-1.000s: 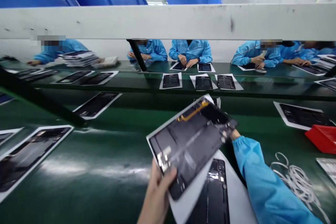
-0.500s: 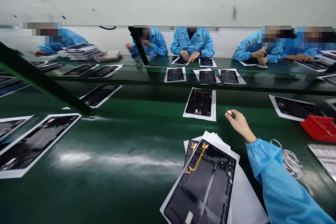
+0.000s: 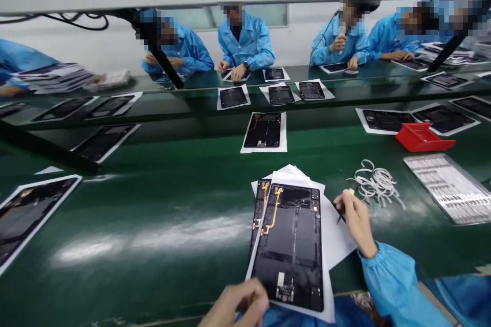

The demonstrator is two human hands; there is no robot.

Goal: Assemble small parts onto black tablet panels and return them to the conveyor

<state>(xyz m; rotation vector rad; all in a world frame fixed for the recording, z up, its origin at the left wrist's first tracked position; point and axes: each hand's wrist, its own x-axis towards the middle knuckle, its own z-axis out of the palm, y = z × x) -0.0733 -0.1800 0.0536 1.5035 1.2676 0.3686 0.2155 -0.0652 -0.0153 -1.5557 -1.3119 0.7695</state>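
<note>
While our right hand (image 3: 356,217) pinches a slim dark tool (image 3: 340,212) between thumb and fingers, our left hand (image 3: 240,304) is curled at the near left corner of the top panel (image 3: 293,250); we cannot tell whether its fingers grip or touch anything there. The top panel lies face up just beyond the left hand and to the left of the right hand, with a gap between its right edge and the tool. We see an orange ribbon (image 3: 274,212) along its upper left side and a pale patch near its lower end.

Under it lie a white sheet and, poking out at the left, a second panel (image 3: 257,217) with a similar orange ribbon. More white paper (image 3: 337,240) fans out to the right, reaching close to our right hand. Just beyond that hand we have a loose heap of white strips (image 3: 378,184), then a flat tray (image 3: 447,189) of small parts and a red bin (image 3: 422,138) farther right.

Straight ahead, well apart from our hands, another panel (image 3: 263,130) lies on its own white sheet on the green table (image 3: 153,245). Past it, three panels rest on a ledge (image 3: 184,107), and people in blue jackets (image 3: 247,41) sit bent over the far side.
</note>
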